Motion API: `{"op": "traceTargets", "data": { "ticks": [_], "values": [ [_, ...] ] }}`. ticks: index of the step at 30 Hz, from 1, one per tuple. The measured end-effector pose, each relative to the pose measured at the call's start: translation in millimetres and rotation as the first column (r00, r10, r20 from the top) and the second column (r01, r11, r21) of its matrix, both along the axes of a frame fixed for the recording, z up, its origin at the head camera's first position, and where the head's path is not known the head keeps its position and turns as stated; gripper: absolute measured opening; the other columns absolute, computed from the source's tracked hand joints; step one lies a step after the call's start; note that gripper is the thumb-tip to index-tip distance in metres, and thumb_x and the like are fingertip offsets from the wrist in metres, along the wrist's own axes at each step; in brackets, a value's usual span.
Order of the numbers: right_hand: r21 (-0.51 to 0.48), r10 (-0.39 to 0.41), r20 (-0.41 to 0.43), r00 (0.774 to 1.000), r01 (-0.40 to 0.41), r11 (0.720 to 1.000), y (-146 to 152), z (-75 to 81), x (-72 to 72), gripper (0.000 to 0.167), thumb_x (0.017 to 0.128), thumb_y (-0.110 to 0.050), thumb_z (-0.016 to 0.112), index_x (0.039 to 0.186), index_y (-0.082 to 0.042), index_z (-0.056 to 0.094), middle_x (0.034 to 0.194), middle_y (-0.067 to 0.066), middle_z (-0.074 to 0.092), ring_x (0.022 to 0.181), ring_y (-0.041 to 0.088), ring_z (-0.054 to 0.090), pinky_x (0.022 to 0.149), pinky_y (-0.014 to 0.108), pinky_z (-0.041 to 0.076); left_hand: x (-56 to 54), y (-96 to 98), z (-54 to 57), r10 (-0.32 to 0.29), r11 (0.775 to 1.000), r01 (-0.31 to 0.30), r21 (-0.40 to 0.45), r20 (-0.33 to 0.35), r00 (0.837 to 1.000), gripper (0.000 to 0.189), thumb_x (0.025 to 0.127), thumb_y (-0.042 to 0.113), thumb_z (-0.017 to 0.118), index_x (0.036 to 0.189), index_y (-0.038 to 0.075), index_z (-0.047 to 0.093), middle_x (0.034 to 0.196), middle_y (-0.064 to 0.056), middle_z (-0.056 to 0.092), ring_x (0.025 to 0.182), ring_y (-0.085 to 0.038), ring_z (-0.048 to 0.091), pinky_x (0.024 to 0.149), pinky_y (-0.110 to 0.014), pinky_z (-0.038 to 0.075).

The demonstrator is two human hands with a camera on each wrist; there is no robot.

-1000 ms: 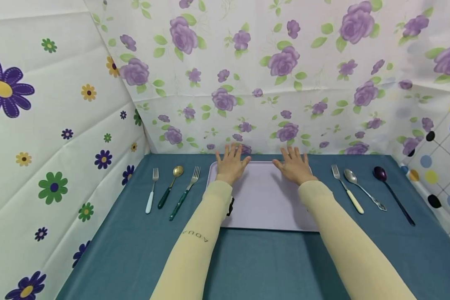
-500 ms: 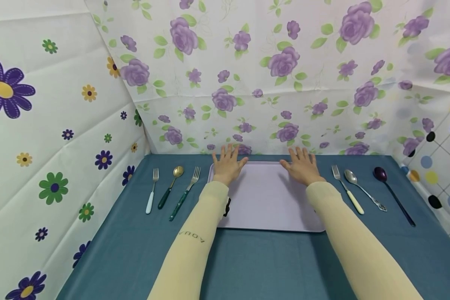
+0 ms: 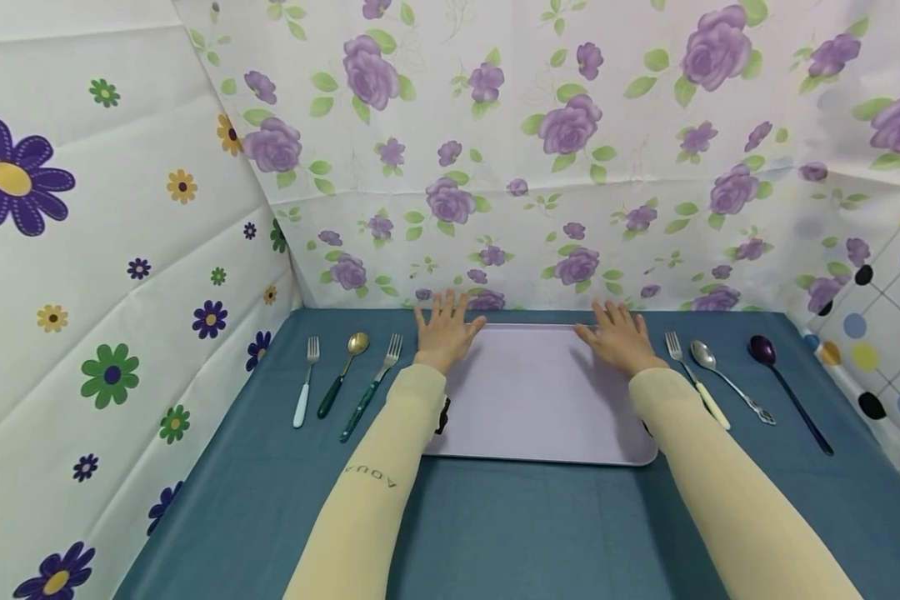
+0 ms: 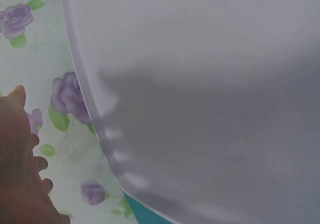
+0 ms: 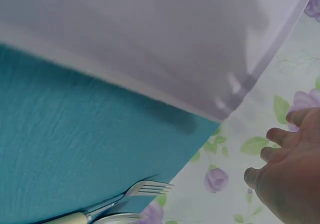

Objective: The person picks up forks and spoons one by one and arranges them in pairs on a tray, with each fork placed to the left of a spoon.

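A pale lilac rectangular tray (image 3: 540, 400) lies on the blue-green tablecloth, its far edge close to the flowered backdrop. Over the tray's far left corner is my left hand (image 3: 446, 335), fingers spread and straight. My right hand (image 3: 619, 340) is spread the same way over the far right corner. In the left wrist view the left hand (image 4: 22, 164) appears apart from the tray (image 4: 200, 108), whose surface carries a hand's shadow. The right wrist view has the right hand (image 5: 290, 159) beyond the tray corner, with fingers straight and nothing in them.
Left of the tray lie a white-handled fork (image 3: 306, 383), a gold spoon with green handle (image 3: 342, 375) and a green-handled fork (image 3: 371, 387). To its right are a cream-handled fork (image 3: 697, 382), a silver spoon (image 3: 731, 383) and a dark purple spoon (image 3: 790, 393). Patterned cloths surround the table.
Both hands have moved apart, the left one leftward and the right one rightward, showing more of the tray between them. The tray and cutlery stay where they were.
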State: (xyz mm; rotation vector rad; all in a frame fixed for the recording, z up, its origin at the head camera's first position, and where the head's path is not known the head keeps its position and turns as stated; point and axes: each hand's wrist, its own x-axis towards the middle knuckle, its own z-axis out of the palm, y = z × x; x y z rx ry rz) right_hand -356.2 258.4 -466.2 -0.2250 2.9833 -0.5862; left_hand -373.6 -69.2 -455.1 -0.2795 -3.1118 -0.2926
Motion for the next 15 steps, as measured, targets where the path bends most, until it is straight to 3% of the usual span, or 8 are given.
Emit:
{"op": "traceTargets", "data": {
  "ticks": [10, 15],
  "values": [
    [-0.018, -0.003, -0.017, 1.0, 0.003, 1.0, 7.1, 3.2, 7.0, 0.085, 0.11, -0.057, 0.036, 0.166, 0.001, 0.01, 0.168, 0.032, 0.006, 0.155, 0.05, -0.002, 0.12, 0.069, -0.007, 5.6, -8.3, 6.9, -0.001, 0.999, 0.0, 0.048, 0.008, 1.0, 0.076, 0.108, 0.065, 0.025, 0.169, 0.022, 0.014, 0.175, -0.009, 0.006, 0.16, -0.033, 0.001, 0.123, -0.067, 0.0],
    [-0.029, -0.007, -0.024, 1.0, 0.006, 1.0, 9.2, 5.9, 12.4, 0.087, 0.109, -0.059, 0.036, 0.165, 0.003, 0.012, 0.167, 0.033, 0.01, 0.155, 0.051, 0.001, 0.121, 0.069, -0.004, 5.9, -13.0, 6.7, -0.012, 0.998, 0.011, 0.061, 0.003, 1.0, 0.077, 0.107, 0.065, 0.025, 0.17, 0.021, 0.013, 0.175, -0.009, 0.005, 0.16, -0.033, 0.002, 0.123, -0.067, 0.0]
  ]
}}
